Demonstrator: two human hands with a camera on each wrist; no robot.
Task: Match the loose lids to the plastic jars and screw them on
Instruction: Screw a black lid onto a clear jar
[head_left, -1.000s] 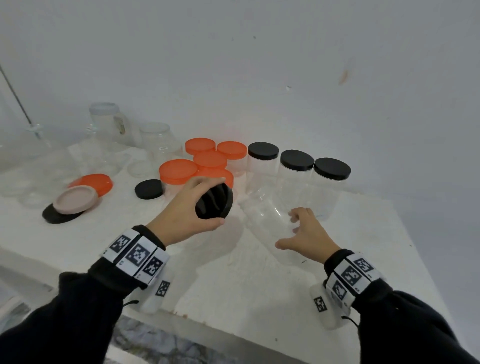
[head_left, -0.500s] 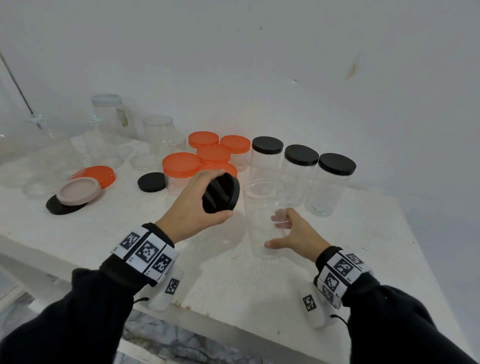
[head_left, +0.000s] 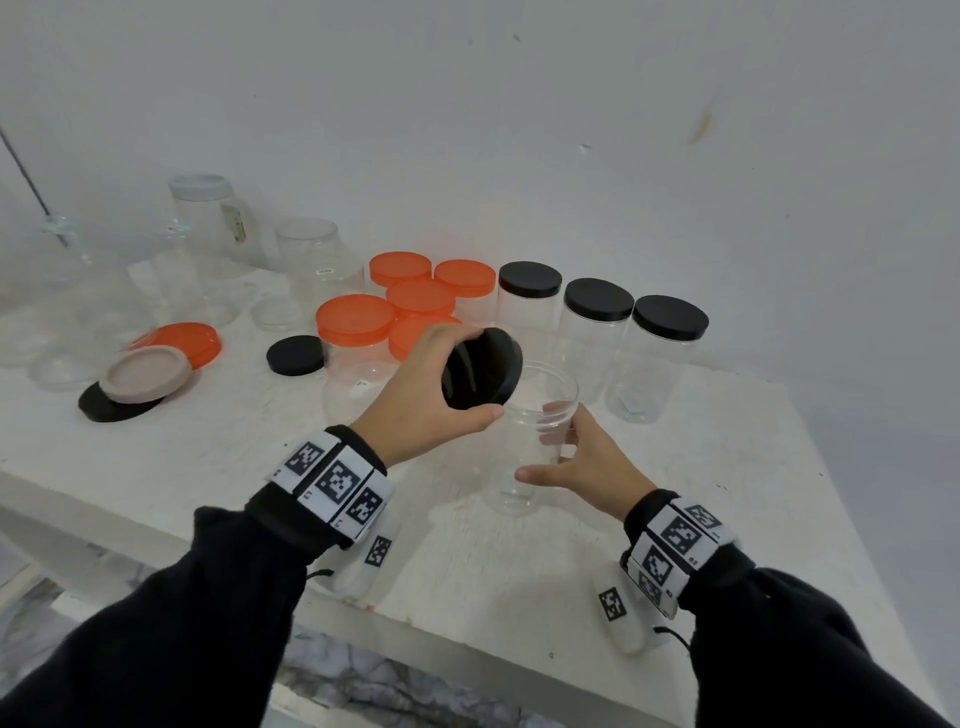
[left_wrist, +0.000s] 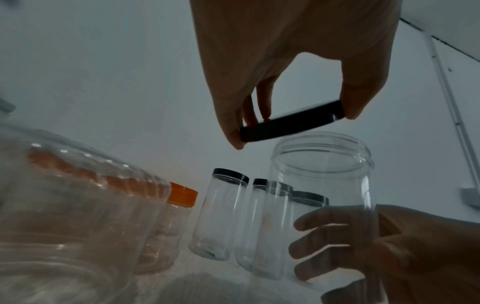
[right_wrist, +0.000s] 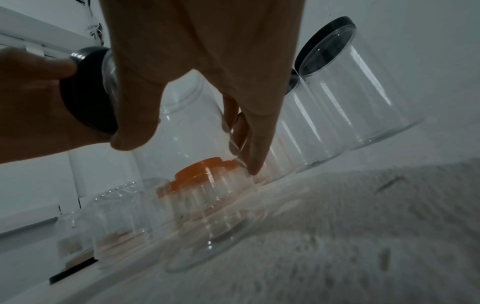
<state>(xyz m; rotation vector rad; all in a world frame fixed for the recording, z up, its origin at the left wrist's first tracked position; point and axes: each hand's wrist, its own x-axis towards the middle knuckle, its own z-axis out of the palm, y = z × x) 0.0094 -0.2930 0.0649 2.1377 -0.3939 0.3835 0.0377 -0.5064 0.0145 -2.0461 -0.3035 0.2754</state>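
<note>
Fingers of my left hand (head_left: 421, 397) curl round a black lid (head_left: 482, 369), thumb on the near rim, holding it tilted just above and to the left of the open jar (head_left: 535, 441). From the head view my right hand (head_left: 582, 467) wraps that clear jar, which stands upright on the white table (head_left: 727, 493), thumb toward me and fingers showing through the plastic. Behind it stand three jars already capped in black (head_left: 597, 300) and a cluster with orange lids (head_left: 356, 319); another black lid (head_left: 295, 355) lies loose to the left.

From the left wrist view, my fingertips (left_wrist: 235, 137) and thumb pinch the lid's edge; it hangs slanted, close over the jar's threaded mouth (left_wrist: 322, 150), not yet touching as far as I can tell.

From the right wrist view, my thumb and fingers (right_wrist: 255, 156) clasp the jar wall, its base on the table.

I judge this the seating step: next I must level the lid, lower it squarely onto the threads, then twist while my right hand keeps the jar from turning.
</note>
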